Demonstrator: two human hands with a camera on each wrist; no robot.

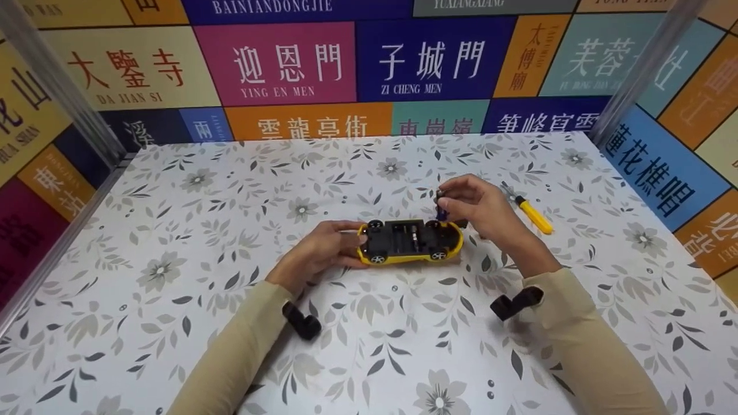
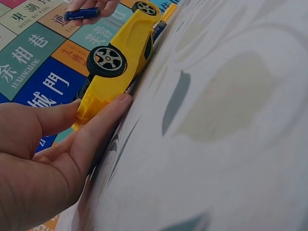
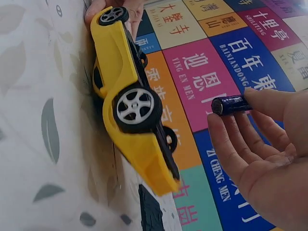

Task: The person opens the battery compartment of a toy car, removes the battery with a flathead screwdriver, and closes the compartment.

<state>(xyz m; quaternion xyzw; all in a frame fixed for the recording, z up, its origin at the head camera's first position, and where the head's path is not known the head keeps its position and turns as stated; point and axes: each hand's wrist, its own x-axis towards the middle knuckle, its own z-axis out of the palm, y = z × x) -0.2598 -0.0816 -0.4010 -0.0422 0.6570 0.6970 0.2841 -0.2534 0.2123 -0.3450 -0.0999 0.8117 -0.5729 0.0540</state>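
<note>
My left hand (image 1: 323, 248) grips the rear end of the yellow toy car (image 1: 410, 242), which lies upside down on the floral tabletop (image 1: 173, 230) with its battery compartment (image 1: 406, 236) facing up. My right hand (image 1: 478, 204) pinches a blue battery (image 3: 231, 104) in its fingers (image 3: 269, 103), just above the car's front end. A yellow screwdriver (image 1: 533, 214) lies near, right of that hand.

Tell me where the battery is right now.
The battery is pinched in the right hand, held just above the right end of the upturned yellow toy car, left of the screwdriver in the head view.

yellow screwdriver (image 1: 534, 214), floral table (image 1: 230, 190) — sign walls (image 1: 277, 63)
</note>
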